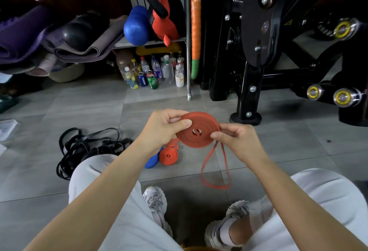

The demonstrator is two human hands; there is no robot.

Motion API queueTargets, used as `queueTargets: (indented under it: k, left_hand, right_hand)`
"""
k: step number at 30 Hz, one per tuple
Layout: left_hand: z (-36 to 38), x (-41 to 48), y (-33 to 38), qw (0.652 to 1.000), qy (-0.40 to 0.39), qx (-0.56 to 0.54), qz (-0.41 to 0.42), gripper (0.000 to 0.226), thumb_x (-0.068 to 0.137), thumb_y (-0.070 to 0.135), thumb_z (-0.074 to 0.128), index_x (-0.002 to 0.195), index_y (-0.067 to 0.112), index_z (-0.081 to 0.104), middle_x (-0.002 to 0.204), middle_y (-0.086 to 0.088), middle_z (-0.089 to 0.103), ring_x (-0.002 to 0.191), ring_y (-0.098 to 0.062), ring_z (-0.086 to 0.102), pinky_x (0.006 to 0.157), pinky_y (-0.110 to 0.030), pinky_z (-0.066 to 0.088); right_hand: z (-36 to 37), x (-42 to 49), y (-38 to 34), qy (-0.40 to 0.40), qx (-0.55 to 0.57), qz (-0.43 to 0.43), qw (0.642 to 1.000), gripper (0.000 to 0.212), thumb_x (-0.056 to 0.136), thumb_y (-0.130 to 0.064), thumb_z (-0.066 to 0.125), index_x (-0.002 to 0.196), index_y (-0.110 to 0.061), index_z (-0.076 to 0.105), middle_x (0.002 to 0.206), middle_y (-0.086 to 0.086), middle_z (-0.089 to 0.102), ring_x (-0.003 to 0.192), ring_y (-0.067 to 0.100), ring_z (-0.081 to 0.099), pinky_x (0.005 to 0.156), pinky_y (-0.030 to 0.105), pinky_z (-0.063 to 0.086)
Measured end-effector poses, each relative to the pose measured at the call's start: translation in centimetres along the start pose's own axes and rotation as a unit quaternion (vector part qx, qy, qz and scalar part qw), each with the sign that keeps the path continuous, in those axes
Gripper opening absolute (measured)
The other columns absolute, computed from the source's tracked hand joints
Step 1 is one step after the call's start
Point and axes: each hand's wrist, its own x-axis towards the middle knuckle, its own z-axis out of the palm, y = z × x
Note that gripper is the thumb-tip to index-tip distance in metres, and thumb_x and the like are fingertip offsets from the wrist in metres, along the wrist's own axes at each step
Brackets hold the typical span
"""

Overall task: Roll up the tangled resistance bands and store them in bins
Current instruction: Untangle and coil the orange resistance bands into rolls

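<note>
I see the grey tiled floor (99, 99) carrying a black band tangle (83, 147) at left. Above it, my left hand (165, 127) and right hand (237, 139) each grip the coiled orange band (199, 131), its tail looping down. Smaller orange roll (169, 156) and blue roll (152, 161) lie below.

Single head-worn wide-angle view, facing forward and down. Close over the knees and floor (99, 101); storage shelf (149, 42) and black gym machine (258, 31) farther ahead.
</note>
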Motion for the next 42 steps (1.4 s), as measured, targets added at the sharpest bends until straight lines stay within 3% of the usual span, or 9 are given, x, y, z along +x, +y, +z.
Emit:
queueTargets:
  k: [3,5,9,13,15,24,32,36,42]
  left_hand:
    - [0.3,0.0,-0.9,0.999,-0.017,-0.029,-0.029,0.019,0.086,0.004,0.062,0.094,0.021,0.067,0.079,0.003,0.073,0.075,-0.013,0.066,0.076,-0.038,0.052]
    - [-0.1,0.1,-1.0,0.995,-0.047,0.088,0.005,0.018,0.087,0.008,0.064,0.094,0.024,0.064,0.088,0.004,0.07,0.081,-0.009,0.066,0.081,-0.033,0.052]
    - [0.1,0.1,0.7,0.879,-0.087,0.455,0.109,0.031,0.086,0.029,0.064,0.117,0.031,0.059,0.116,0.011,0.063,0.11,-0.01,0.057,0.093,-0.031,0.045]
    - [0.4,0.2,1.9,0.8,-0.108,0.584,0.089,0.025,0.086,0.038,0.061,0.109,0.03,0.063,0.13,0.0,0.057,0.117,-0.021,0.053,0.087,-0.034,0.045]
    - [0.6,0.0,1.9,0.789,-0.105,0.599,0.09,0.023,0.086,0.037,0.061,0.106,0.027,0.064,0.115,-0.001,0.064,0.107,-0.025,0.057,0.082,-0.036,0.047]
    - [-0.2,-0.4,1.8,0.899,-0.02,0.419,0.128,0.018,0.084,0.026,0.067,0.101,0.023,0.071,0.1,0.006,0.071,0.095,-0.014,0.062,0.088,-0.03,0.045]
    - [-0.5,-0.4,0.8,0.994,0.033,0.095,0.05,0.02,0.081,0.001,0.069,0.095,0.014,0.07,0.072,0.017,0.069,0.068,0.004,0.066,0.068,-0.013,0.053]
    - [-1.0,-0.4,0.7,0.986,-0.025,0.158,0.045,0.022,0.083,0.004,0.068,0.09,0.025,0.064,0.091,0.008,0.067,0.075,0.006,0.065,0.075,-0.015,0.052]
    - [-0.4,-0.6,2.5,0.879,-0.027,0.454,0.141,0.025,0.085,0.035,0.063,0.109,0.034,0.063,0.105,0.016,0.065,0.096,-0.008,0.057,0.082,-0.027,0.043]
  right_hand:
    - [-0.2,0.0,0.0,0.001,-0.006,0.01,1.0,0.02,0.075,-0.005,0.073,0.086,-0.021,0.07,0.075,-0.013,0.073,0.077,0.003,0.07,0.072,0.013,0.052]
    - [-0.2,-0.1,0.1,-0.012,-0.028,0.013,0.999,0.02,0.075,-0.006,0.074,0.086,-0.022,0.071,0.082,-0.004,0.075,0.079,0.007,0.071,0.075,0.019,0.054]
    - [1.1,-0.4,0.3,-0.053,-0.138,0.007,0.989,0.018,0.077,-0.012,0.075,0.091,-0.023,0.074,0.084,-0.007,0.074,0.079,0.005,0.07,0.079,0.021,0.055]
    - [2.1,-0.5,-0.2,-0.059,-0.159,0.006,0.985,0.018,0.078,-0.014,0.075,0.094,-0.021,0.074,0.083,-0.01,0.074,0.077,0.0,0.069,0.078,0.015,0.053]
    - [2.1,-0.7,-0.4,-0.066,-0.186,0.0,0.98,0.017,0.079,-0.016,0.074,0.095,-0.021,0.075,0.079,-0.016,0.072,0.075,-0.005,0.067,0.074,0.009,0.05]
    - [0.5,-1.5,-0.9,-0.01,-0.127,-0.004,0.992,0.028,0.077,-0.015,0.075,0.078,-0.042,0.068,0.079,-0.023,0.071,0.083,-0.004,0.067,0.08,0.009,0.048]
    - [-0.4,-1.0,-0.8,0.017,-0.172,-0.023,0.985,0.025,0.078,-0.018,0.074,0.079,-0.043,0.067,0.074,-0.019,0.071,0.078,0.004,0.069,0.084,0.032,0.055]
    - [-0.3,-0.5,-0.9,-0.019,-0.206,-0.001,0.978,0.01,0.077,-0.021,0.075,0.083,-0.029,0.073,0.077,-0.011,0.074,0.079,0.007,0.07,0.083,0.036,0.054]
    - [0.7,0.4,-1.7,-0.045,-0.269,-0.006,0.962,0.008,0.076,-0.028,0.076,0.084,-0.027,0.075,0.076,-0.003,0.074,0.076,0.014,0.069,0.077,0.036,0.054]
